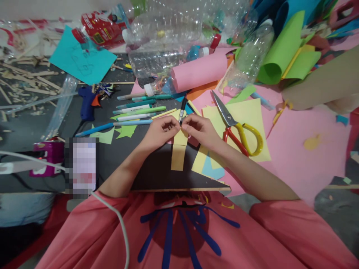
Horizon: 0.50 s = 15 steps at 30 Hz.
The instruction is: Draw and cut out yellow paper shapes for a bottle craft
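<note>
My left hand point(164, 130) and my right hand point(200, 129) meet over the table, thumbs and fingertips pinched together at the upper end of a yellow paper strip point(181, 139). The exact grip is partly hidden by the fingers. The strip runs down towards me, with a crease or joint across it and a darker lower part. Just beyond my fingertips lies a black marker point(183, 107). Scissors point(237, 129) with one red and one yellow handle lie right of my right hand on yellow paper sheets point(252, 112).
Several markers point(140, 110) and a blue glue gun point(86, 102) lie to the left, near a phone point(84, 164) and a purple box with cables point(46, 158). Clear plastic bottles point(165, 28) and a pink paper roll point(199, 71) fill the back. Another person's arm point(322, 84) reaches in from the right.
</note>
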Available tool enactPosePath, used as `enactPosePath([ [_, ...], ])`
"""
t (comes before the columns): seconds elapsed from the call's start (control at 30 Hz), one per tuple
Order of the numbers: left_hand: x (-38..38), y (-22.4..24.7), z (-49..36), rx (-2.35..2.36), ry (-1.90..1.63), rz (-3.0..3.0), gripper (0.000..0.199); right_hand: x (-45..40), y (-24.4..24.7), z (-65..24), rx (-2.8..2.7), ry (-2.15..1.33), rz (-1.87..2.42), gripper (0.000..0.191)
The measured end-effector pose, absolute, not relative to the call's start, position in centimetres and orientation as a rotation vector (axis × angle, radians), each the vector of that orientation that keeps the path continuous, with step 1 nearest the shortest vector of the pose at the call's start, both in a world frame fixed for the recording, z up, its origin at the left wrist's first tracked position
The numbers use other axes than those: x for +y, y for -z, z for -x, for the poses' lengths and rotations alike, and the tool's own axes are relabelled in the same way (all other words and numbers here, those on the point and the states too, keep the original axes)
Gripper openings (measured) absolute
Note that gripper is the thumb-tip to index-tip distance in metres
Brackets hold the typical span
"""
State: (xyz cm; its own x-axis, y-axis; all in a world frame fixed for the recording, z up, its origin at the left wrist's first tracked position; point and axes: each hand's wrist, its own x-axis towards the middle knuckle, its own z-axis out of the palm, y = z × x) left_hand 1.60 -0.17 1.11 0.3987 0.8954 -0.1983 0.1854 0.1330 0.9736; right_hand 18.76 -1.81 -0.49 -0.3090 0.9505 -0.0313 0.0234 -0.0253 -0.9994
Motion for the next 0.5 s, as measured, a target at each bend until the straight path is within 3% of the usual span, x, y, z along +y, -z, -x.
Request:
enactPosePath([
  [0.5, -0.02, -0.72, -1.48, 0.999, -0.658, -1.32, 0.02, -1.69, 0.86, -18.63, -1.42, -1.466, 1.087, 0.015],
])
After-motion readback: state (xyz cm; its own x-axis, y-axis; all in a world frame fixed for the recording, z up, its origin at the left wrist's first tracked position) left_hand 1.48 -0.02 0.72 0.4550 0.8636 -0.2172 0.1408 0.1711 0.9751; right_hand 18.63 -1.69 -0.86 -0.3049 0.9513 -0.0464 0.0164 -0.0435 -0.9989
